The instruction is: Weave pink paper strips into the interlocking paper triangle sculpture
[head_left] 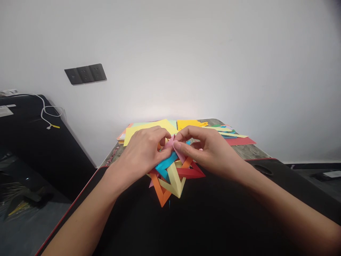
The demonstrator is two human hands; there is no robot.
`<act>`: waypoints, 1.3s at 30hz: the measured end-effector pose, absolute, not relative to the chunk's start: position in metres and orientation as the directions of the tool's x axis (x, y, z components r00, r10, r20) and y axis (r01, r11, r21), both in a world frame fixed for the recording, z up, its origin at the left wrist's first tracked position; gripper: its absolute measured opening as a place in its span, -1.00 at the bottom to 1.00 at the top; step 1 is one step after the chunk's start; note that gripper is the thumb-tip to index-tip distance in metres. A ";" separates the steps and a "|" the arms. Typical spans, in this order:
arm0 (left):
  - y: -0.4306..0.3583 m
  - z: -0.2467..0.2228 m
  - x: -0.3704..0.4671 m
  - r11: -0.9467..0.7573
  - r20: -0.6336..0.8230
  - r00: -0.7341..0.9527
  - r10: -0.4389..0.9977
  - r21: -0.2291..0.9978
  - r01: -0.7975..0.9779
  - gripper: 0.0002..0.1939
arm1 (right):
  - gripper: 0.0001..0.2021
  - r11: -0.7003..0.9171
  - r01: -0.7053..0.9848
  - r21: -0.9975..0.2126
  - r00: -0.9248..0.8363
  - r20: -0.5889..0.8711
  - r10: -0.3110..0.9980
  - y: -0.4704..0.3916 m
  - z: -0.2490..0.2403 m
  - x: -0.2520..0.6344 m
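Between my two hands is an origami star (174, 179) of interlaced folded paper strips in blue, pale yellow, red, orange and pink. My left hand (149, 145) pinches its upper left side, thumb and forefinger close to a pink folded point (170, 142) at the top. From the other side, my right hand (204, 144) grips the same pink paper between thumb and forefinger. Pointed corners of the star hang down toward me over the black mat. Both palms hide part of the star's back and upper edges.
Behind my hands lie yellow paper sheets (133, 133), orange-yellow paper (190, 123) and several folded strips (234, 134) on a red sheet (242, 141). A black mat (213, 213) covers the near table. The wall holds dark sockets (85, 74); a white cable (44, 110) hangs at left.
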State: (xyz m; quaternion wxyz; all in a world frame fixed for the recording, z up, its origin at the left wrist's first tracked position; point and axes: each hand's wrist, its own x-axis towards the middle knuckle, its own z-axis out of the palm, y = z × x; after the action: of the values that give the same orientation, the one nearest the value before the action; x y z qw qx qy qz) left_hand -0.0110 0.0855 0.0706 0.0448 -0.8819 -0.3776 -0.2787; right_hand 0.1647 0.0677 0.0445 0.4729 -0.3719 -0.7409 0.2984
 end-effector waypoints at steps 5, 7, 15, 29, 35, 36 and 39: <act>0.085 0.070 -0.010 -0.754 0.490 0.603 0.629 0.196 0.627 -0.93 | -0.93 0.527 0.228 -0.819 -0.301 0.455 0.838 0.067 0.047 0.163; 0.085 0.070 -0.010 -0.764 0.467 0.620 0.630 0.233 0.601 -0.92 | -0.94 0.521 0.229 -0.822 -0.308 0.447 0.840 0.066 0.047 0.163; 0.084 0.071 -0.011 -0.706 0.392 0.587 0.708 0.378 0.599 -0.94 | -0.94 0.523 0.235 -0.819 -0.289 0.455 0.842 0.065 0.047 0.164; 0.081 0.072 -0.009 -0.701 0.393 0.581 0.713 0.392 0.595 -0.85 | -0.91 0.392 0.388 -0.834 -0.131 0.372 0.919 0.058 0.055 0.157; 0.082 0.071 -0.009 -0.706 0.392 0.588 0.708 0.386 0.593 -0.86 | -0.92 0.345 0.426 -0.836 -0.081 0.345 0.935 0.056 0.057 0.156; 0.082 0.071 -0.009 -0.708 0.391 0.590 0.707 0.383 0.594 -0.87 | -0.92 0.333 0.427 -0.841 -0.076 0.333 0.940 0.056 0.057 0.156; 0.081 0.072 -0.008 -0.710 0.387 0.595 0.704 0.376 0.595 -0.89 | -0.92 0.294 0.424 -0.856 -0.072 0.292 0.954 0.055 0.058 0.156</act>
State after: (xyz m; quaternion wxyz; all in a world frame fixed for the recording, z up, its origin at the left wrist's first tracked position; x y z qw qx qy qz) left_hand -0.0084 0.0807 0.0717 -0.1044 -0.8870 -0.3661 -0.2612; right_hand 0.1562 0.0548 0.0581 0.4463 -0.5145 -0.6694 0.2967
